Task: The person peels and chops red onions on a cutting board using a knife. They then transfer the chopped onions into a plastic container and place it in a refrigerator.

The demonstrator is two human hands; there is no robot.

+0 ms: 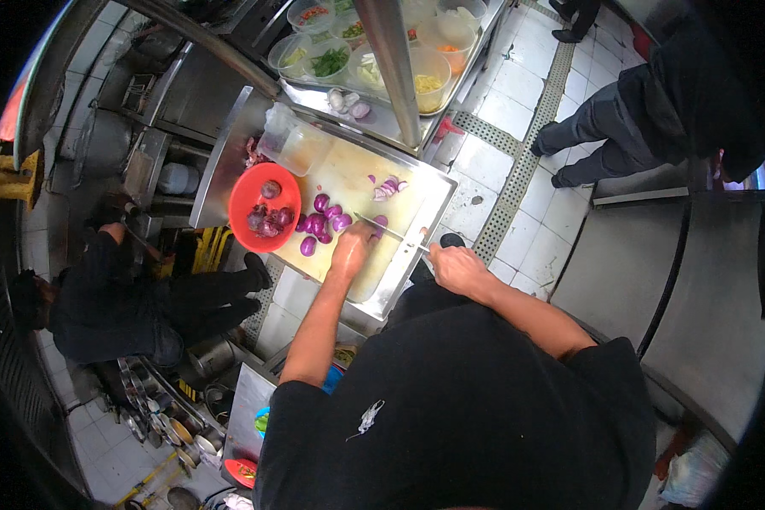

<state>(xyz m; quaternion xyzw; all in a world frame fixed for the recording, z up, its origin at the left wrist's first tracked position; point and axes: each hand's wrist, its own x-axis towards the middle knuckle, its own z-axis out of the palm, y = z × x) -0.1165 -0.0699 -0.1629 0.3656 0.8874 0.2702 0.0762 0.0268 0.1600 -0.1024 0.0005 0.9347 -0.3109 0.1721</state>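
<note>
My right hand (460, 271) grips the handle of a kitchen knife (395, 235), whose blade reaches left across the cutting board (350, 159). My left hand (355, 247) presses a purple onion piece (380, 223) on the board, right by the blade; its fingertips are partly hidden. Several peeled red onions (317, 223) lie to the left of that hand. Farther up the board is a small pile of cut onion pieces (389, 187). A red plastic bowl (234, 220) with unpeeled red onions stands at the board's left edge.
A clear plastic container (303, 150) sits at the board's back left, beside onion skins (253, 153). Behind a metal post (392, 76) stand several tubs of cut vegetables (329, 60). One person (115, 312) works at the left; another person (637, 121) stands at the right.
</note>
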